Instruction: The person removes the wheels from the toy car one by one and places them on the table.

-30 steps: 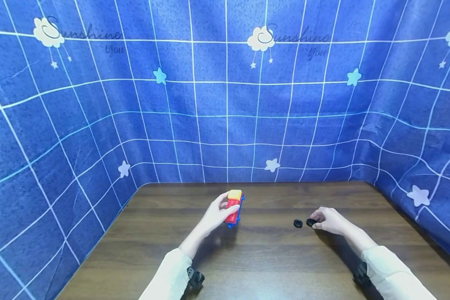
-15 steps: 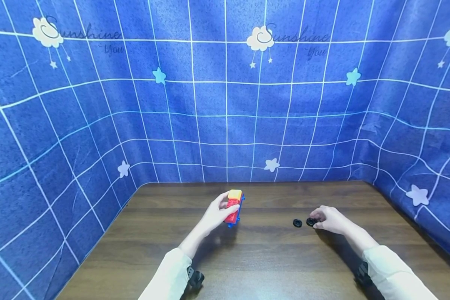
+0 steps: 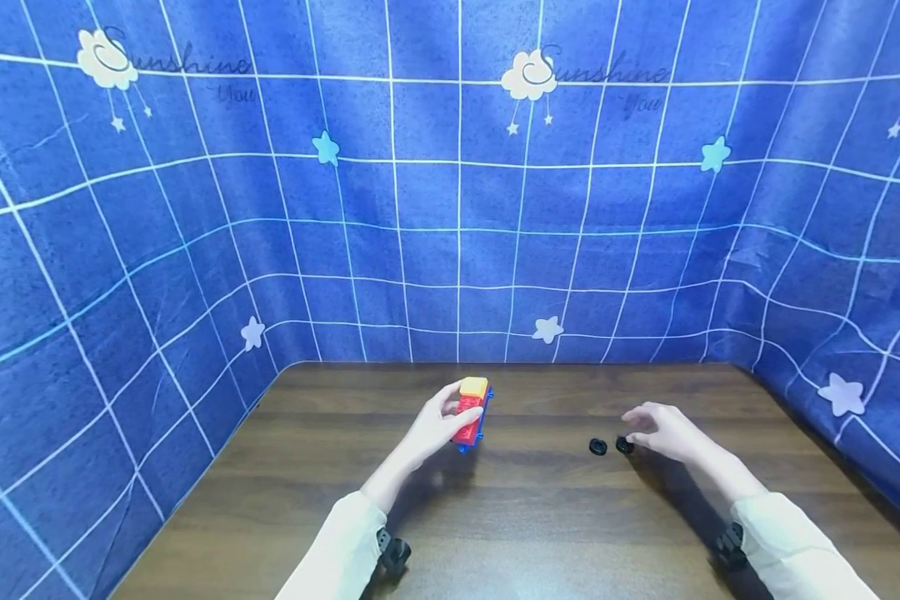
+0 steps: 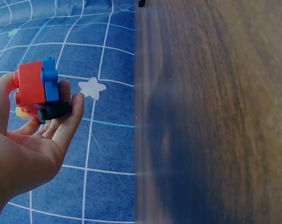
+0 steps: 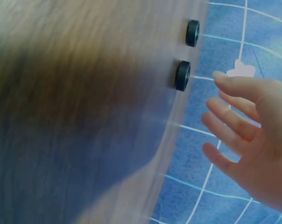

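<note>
My left hand (image 3: 429, 432) grips a toy brick car (image 3: 467, 434), fingers and thumb round its red and yellow bricks. Its blue base (image 4: 51, 83) faces right, with bare pegs visible in the head view. One black wheel (image 4: 54, 111) is on the car's base in the left wrist view, close to my fingertips. Two loose black wheels lie flat on the table: a left one (image 3: 597, 447) and a right one (image 3: 625, 445). Just above the right one hovers my right hand (image 3: 669, 432), fingers spread and holding nothing; the right wrist view shows a gap between fingertips and wheel.
The brown wooden table (image 3: 525, 517) is bounded at the back and sides by a blue gridded curtain (image 3: 420, 192) with stars and clouds. A black wrist camera (image 3: 395, 553) is strapped at the left sleeve, another (image 3: 731, 546) at the right.
My right hand has let go of the right loose wheel and risen slightly, its fingers parting. The wheel stays on the table. My left hand keeps its hold on the car.
</note>
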Demonstrator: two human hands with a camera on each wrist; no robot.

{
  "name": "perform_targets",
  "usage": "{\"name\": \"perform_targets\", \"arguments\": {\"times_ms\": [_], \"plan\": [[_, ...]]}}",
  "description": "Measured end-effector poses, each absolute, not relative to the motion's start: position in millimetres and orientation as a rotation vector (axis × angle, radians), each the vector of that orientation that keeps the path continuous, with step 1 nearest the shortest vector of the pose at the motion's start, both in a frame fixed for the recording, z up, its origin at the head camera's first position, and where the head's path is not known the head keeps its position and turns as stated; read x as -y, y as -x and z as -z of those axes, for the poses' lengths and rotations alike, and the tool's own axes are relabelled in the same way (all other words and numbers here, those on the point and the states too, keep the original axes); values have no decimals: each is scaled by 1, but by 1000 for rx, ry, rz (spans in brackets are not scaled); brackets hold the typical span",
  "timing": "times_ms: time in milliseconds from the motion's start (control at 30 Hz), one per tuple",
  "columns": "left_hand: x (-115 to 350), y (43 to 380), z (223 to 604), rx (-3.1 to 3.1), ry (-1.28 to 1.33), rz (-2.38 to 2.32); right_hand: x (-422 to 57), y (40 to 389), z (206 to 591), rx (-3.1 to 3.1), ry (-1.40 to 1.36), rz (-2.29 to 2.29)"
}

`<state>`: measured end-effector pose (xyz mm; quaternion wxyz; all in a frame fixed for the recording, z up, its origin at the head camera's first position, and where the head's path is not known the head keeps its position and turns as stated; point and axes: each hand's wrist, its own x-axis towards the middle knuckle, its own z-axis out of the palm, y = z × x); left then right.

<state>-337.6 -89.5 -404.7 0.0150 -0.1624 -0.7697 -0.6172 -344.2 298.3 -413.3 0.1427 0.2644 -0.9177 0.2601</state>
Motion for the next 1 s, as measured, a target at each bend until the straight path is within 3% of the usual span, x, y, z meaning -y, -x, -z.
{"name": "perform_targets", "arguments": {"times_ms": [1000], "plan": [[89, 338, 404, 2415, 504, 1975, -253, 343, 395, 2355, -952, -754]]}}
